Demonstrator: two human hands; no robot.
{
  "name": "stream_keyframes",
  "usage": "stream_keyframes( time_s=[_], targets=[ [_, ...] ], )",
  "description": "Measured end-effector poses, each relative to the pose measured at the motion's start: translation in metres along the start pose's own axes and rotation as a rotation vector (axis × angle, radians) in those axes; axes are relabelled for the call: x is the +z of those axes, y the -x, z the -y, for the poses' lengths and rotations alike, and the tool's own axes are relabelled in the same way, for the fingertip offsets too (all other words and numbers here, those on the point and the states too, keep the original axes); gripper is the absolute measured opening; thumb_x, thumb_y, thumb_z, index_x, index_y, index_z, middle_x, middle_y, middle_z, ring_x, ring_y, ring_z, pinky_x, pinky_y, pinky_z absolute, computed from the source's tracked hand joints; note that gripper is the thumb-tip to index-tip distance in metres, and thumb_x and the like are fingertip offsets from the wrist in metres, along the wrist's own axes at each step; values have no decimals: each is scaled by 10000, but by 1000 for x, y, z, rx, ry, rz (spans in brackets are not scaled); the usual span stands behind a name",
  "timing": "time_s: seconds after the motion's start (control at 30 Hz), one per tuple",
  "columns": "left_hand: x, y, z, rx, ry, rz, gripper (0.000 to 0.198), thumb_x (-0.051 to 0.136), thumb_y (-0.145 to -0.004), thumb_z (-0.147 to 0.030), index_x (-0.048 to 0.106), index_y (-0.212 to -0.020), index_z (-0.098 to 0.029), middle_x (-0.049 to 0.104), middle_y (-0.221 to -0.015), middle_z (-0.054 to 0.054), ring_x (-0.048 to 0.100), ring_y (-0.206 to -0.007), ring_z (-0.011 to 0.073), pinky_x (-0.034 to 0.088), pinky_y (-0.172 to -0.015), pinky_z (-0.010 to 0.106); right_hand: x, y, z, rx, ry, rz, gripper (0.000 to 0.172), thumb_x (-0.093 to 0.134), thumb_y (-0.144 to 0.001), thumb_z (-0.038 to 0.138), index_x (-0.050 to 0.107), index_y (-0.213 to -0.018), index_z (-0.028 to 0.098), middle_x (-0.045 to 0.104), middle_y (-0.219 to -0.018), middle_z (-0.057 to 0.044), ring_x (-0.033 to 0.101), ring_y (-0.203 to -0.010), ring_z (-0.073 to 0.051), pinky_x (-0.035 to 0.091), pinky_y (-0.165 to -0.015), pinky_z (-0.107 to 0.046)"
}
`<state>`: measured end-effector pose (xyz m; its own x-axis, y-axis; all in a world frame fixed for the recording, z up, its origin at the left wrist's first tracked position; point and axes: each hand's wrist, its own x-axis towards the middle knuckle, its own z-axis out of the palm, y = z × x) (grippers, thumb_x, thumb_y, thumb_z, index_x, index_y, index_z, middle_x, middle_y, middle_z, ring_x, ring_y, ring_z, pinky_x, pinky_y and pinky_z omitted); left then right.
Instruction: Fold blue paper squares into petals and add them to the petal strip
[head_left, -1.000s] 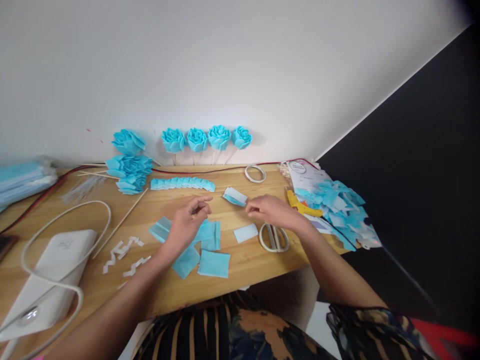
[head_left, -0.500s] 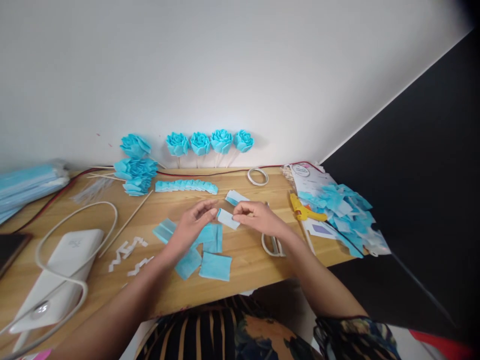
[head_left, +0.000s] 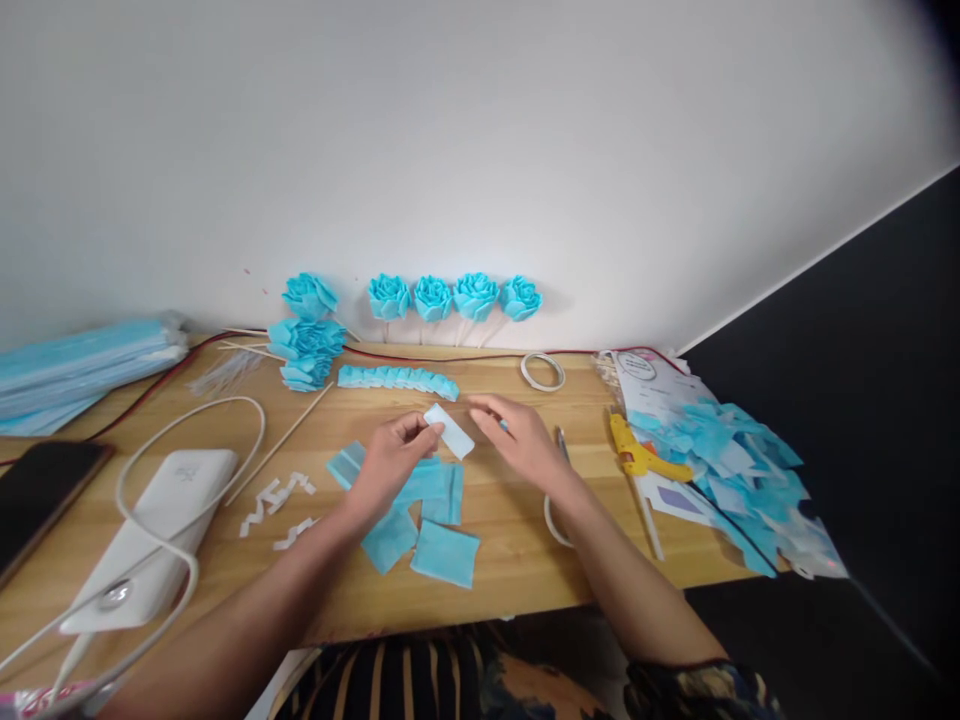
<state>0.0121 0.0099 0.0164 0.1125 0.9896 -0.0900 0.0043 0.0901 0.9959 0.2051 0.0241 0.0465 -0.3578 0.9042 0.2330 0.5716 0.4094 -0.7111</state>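
Observation:
My left hand [head_left: 391,462] pinches a small pale blue fabric rectangle [head_left: 450,431] by its left end, just above the wooden table [head_left: 517,560]. My right hand [head_left: 517,440] hovers right beside the rectangle's other end, fingers loosely apart, with a bit of blue showing under them. Several blue fabric squares [head_left: 444,552] lie under and in front of my left hand. A row of folded blue pieces [head_left: 397,378] lies behind my hands.
Blue fabric roses [head_left: 454,297] stand along the wall, more heaped at the left [head_left: 306,345]. Scissors [head_left: 556,505] lie partly under my right wrist. A yellow glue gun [head_left: 637,455], blue scraps [head_left: 739,470], tape roll [head_left: 542,371], power bank [head_left: 154,535], phone [head_left: 37,490], wooden sticks [head_left: 277,440], mask stack [head_left: 75,360].
My right hand picked the pale blue rectangle off the table and passed it to my left hand, which now pinches it. The camera view shifted left.

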Motion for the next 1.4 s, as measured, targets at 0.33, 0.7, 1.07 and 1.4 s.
stream_keyframes(
  time_s=[0.33,0.7,1.07,1.4],
  targets=[
    [0,-1,-1,18,41,-54,364,660,-740,-462,528,-573,-167,493,-550,-34,435,-553,102,357,-558,226,28,9,-2,-335,241,-133,175,648,-854,334,643,-989,221,672,-1006,-92,568,-956,-245,444,-860,-418],
    [1,-2,4,34,21,-17,327,641,-793,-421,552,-620,-158,517,-597,-25,462,-587,103,380,-582,226,26,10,-11,227,-526,-182,175,634,-829,368,598,-767,207,604,-738,6,547,-685,-145,431,-658,-266],
    [5,-1,4,-55,281,23,719,746,-735,-371,422,-1354,-197,653,-782,-6,606,-697,136,473,-645,239,27,11,-15,259,-671,-124,224,660,-818,420,612,-784,204,557,-720,17,508,-671,-132,407,-656,-254],
    [5,-2,15,-6,217,85,563,705,-762,-286,511,-1280,-181,700,-855,25,650,-747,155,505,-650,237,30,12,-15,229,-671,-63,370,623,-846,417,591,-1162,228,668,-951,-29,612,-871,-173,477,-778,-289]
  ],
)
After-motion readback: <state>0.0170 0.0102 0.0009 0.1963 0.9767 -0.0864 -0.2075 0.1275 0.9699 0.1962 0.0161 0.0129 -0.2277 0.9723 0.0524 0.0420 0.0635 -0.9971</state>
